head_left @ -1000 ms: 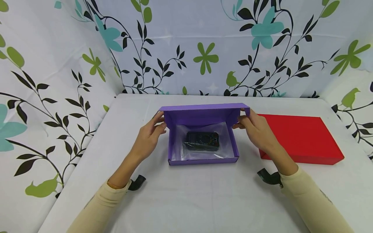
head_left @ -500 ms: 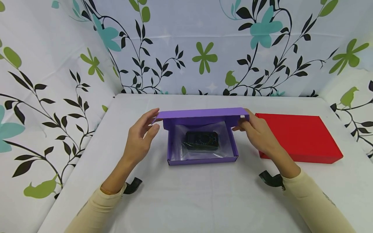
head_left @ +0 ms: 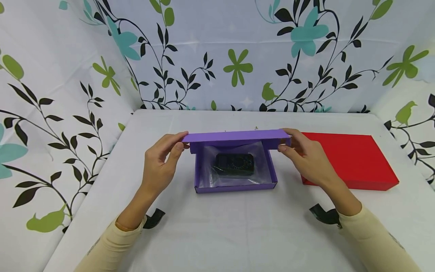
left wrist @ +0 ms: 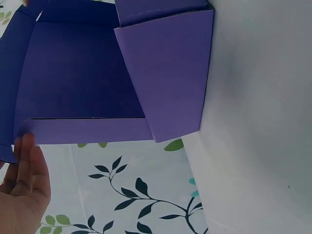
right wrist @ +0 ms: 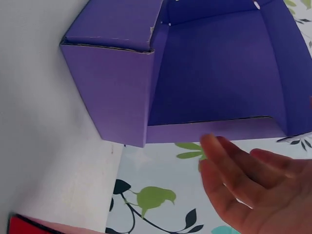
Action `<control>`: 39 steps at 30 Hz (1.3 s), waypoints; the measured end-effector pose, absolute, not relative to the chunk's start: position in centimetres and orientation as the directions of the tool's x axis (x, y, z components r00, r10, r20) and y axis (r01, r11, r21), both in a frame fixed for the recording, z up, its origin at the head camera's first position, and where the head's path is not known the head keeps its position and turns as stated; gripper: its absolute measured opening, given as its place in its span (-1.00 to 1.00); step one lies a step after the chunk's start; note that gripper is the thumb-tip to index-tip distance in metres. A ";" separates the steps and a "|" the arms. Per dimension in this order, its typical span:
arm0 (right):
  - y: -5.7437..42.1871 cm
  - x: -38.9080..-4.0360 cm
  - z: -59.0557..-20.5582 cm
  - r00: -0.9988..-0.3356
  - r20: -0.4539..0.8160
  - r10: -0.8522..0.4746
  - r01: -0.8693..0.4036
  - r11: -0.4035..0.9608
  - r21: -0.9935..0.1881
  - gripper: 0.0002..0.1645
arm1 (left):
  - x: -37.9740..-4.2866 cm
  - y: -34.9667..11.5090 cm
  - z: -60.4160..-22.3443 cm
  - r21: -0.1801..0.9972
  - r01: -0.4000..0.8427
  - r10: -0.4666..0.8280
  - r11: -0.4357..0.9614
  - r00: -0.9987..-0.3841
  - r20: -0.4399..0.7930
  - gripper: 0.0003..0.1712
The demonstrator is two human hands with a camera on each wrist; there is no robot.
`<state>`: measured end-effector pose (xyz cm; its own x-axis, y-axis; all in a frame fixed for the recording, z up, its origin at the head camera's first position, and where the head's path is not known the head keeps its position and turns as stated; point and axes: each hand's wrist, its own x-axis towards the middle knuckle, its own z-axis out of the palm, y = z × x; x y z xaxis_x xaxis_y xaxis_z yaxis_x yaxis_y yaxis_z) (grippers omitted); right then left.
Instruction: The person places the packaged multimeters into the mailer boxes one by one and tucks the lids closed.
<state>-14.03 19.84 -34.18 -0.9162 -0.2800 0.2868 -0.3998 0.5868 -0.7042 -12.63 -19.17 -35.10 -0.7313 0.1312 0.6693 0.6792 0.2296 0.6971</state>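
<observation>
In the head view a purple cardboard box [head_left: 236,187] stands on the table, its hinged lid [head_left: 238,136] partly lowered toward the front. Inside lies a black device [head_left: 234,164] with a ring of dial markings, in a clear plastic bag [head_left: 207,177]. My left hand [head_left: 159,160] touches the lid's left corner with nearly straight fingers, the thumb held apart. At the right corner, my right hand [head_left: 307,160] has its fingers by the lid and its thumb near the side flap. Its relaxed, slightly bent fingers [right wrist: 229,170] also show beside the flap in the right wrist view.
A flat red box [head_left: 350,160] lies to the right of the purple box, close to my right forearm. Both boxes rest on a white-covered table [head_left: 224,230]. Behind it hangs a leaf-patterned cloth [head_left: 204,37]. A black wrist camera mount [head_left: 154,219] projects from my left sleeve.
The lid has tilted further forward and down. My left hand has moved left, off the box's side to the lid's corner. The right hand has shifted slightly right, its thumb now lower beside the flap.
</observation>
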 end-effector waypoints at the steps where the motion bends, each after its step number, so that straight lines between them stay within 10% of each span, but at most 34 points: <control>1: 20.0 -13.9 -34.1 -0.911 0.312 -0.271 -0.413 0.584 -0.698 -0.41 | -12.6 -19.2 -35.1 0.697 0.681 0.131 0.225 -0.730 0.671 -0.64; 10: 20.2 -13.2 -33.9 -0.846 0.474 -0.243 -0.525 0.537 -0.660 -0.59 | -12.6 -19.1 -35.6 0.700 0.679 0.124 0.223 -0.732 0.670 -0.66; 39: 20.6 -12.5 -34.6 -0.859 0.452 -0.239 -0.507 0.511 -0.694 -0.68 | -12.8 -18.2 -36.2 0.708 0.653 0.151 0.269 -0.754 0.639 -0.67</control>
